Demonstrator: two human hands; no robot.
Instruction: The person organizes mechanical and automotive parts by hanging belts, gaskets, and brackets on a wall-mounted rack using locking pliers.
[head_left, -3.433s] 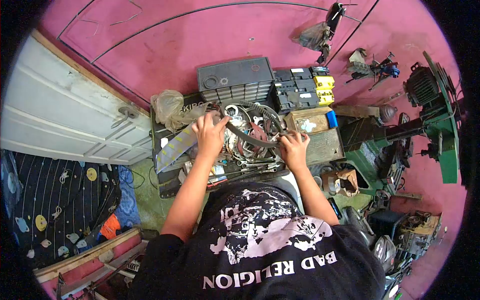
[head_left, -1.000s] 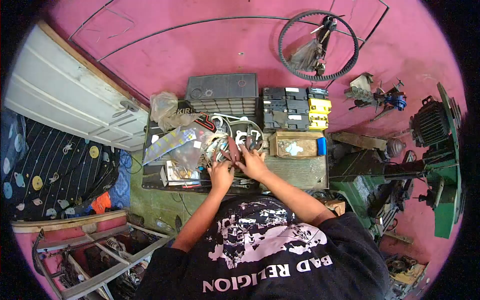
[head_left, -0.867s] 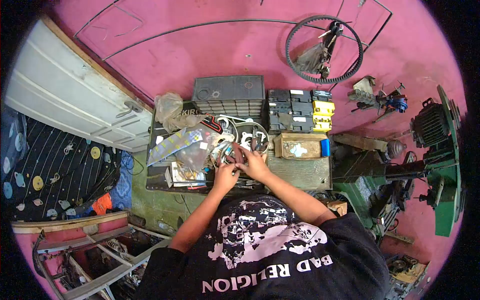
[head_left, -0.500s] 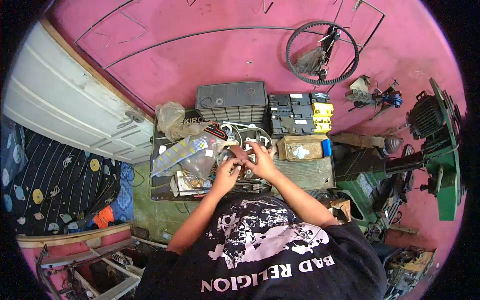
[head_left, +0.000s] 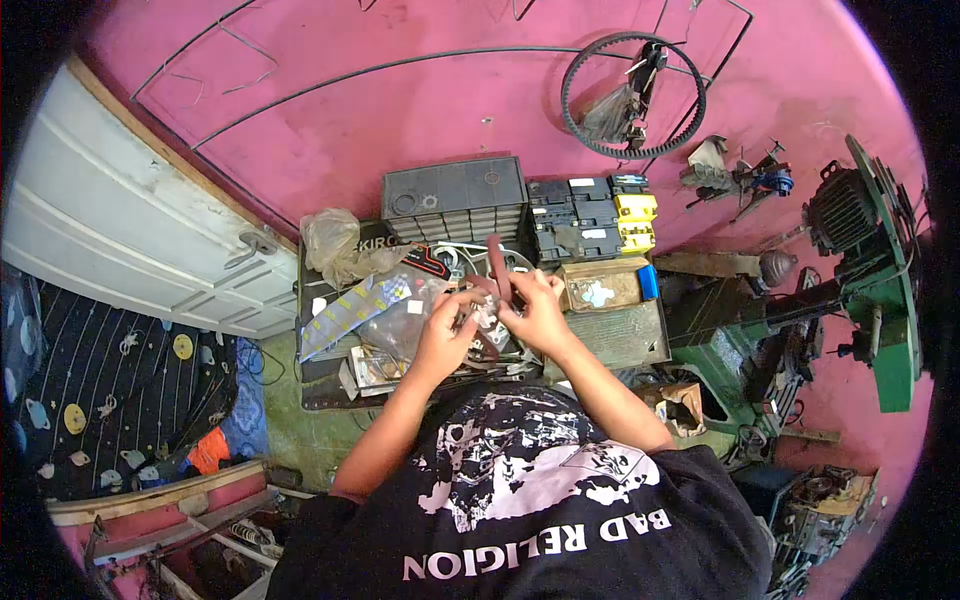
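Note:
My left hand point(head_left: 446, 332) and my right hand point(head_left: 536, 318) are close together over the cluttered workbench. Between them is a reddish-brown strip point(head_left: 497, 262) that looks like sandpaper. One end of it stands up above the fingers, and a darker part hangs down between the hands. The thumb and fingers of my right hand pinch the strip. My left fingers are curled and closed on its other side. Whether a small part is also held between the fingertips is hidden. Under the hands lie metal tools and loose parts.
A grey drawer cabinet point(head_left: 455, 200) and stacked black and yellow batteries point(head_left: 590, 215) stand along the pink wall. Right of my hands is a wooden box point(head_left: 603, 287). Plastic bags point(head_left: 335, 245) lie at left. A green drill press point(head_left: 885, 290) stands at right.
The reddish-brown strip has gone from lying low between my fingers to standing upright above them. My hands have spread slightly apart, and the whole view has shifted a little.

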